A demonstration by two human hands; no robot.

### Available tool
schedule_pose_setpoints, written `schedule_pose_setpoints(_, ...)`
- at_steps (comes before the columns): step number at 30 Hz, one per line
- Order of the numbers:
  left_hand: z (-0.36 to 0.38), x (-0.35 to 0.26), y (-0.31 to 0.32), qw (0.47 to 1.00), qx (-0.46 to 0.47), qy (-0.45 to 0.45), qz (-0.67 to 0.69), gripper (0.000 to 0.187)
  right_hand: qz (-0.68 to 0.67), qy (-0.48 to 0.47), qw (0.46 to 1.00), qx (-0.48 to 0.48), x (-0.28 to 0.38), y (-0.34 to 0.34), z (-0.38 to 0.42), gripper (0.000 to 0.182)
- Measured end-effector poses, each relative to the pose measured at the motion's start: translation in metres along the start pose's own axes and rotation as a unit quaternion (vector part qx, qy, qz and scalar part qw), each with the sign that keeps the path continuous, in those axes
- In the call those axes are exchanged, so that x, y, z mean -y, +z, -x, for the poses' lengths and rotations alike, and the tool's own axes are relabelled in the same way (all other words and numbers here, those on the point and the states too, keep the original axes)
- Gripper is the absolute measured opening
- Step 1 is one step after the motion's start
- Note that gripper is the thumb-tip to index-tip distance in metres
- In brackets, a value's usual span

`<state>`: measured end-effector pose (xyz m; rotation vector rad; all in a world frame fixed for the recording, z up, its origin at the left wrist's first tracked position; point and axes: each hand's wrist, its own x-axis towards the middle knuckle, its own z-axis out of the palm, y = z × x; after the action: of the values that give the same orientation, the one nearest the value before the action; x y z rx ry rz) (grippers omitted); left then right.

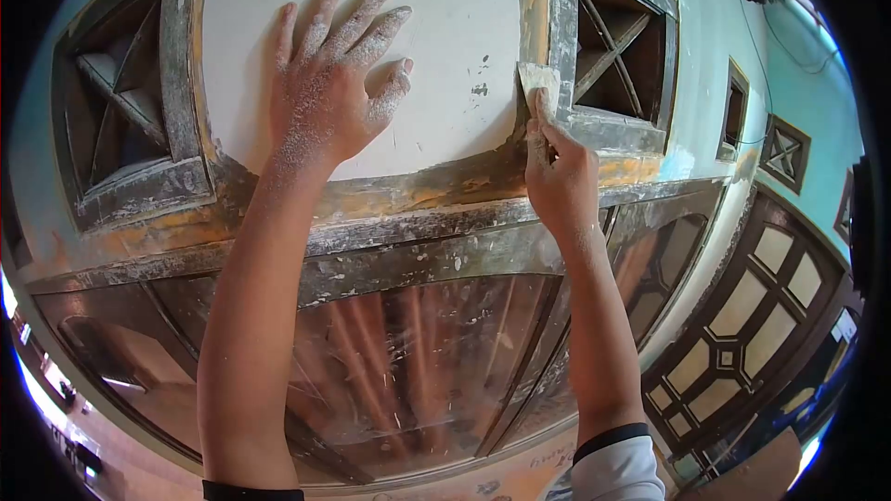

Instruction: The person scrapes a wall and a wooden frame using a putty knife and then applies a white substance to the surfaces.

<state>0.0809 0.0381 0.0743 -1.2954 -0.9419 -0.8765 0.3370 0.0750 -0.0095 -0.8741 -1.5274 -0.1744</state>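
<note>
My left hand (339, 83) lies flat on the white wall panel (445, 46), its fingers spread and coated in pale dust. In my right hand (561, 167) I grip a scraper (540, 81) with a wide, whitish, worn blade. Its blade points upward and lies against the strip between the white panel and the right vent frame (561, 19). That frame is dark wood with flaking paint and pale smears. My fingers hide the scraper's lower part.
A similar wooden vent (130, 83) with crossed slats sits to the left. Below runs a scuffed wooden beam (418, 264) above glass windows (408, 362). At the right stand a panelled wooden door (752, 315) and a turquoise wall (817, 93) with hanging cables.
</note>
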Motion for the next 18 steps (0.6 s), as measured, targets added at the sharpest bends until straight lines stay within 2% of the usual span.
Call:
schedule_pose_setpoints(2,0.000,0.000,-0.001,1.000,0.003,-0.003,0.004,0.051,-0.015,0.004,1.000,-0.009,-0.001,0.003,0.003,0.033)
schedule_pose_setpoints(5,0.000,0.000,-0.002,1.000,0.004,-0.002,0.014,0.050,-0.019,-0.042,0.998,-0.049,-0.004,0.007,0.000,0.031)
schedule_pose_setpoints(7,-0.001,0.001,-0.002,1.000,0.001,-0.001,0.013,0.049,0.028,0.017,0.999,0.009,0.005,-0.002,-0.010,0.034)
schedule_pose_setpoints(11,0.000,0.000,-0.002,1.000,-0.001,-0.004,0.018,0.049,0.015,0.033,0.999,0.011,0.009,0.000,-0.008,0.034)
schedule_pose_setpoints(13,-0.001,0.000,-0.002,1.000,0.000,-0.005,0.020,0.049,-0.023,-0.041,0.998,-0.050,-0.002,0.009,-0.001,0.035)
schedule_pose_setpoints(16,0.000,0.000,-0.003,1.000,0.001,-0.004,0.019,0.050,0.037,-0.009,0.999,-0.004,0.001,0.000,-0.013,0.038)
schedule_pose_setpoints(18,-0.001,0.000,-0.003,1.000,-0.001,-0.001,0.019,0.050,0.032,-0.026,0.999,-0.010,0.000,0.000,-0.017,0.040)
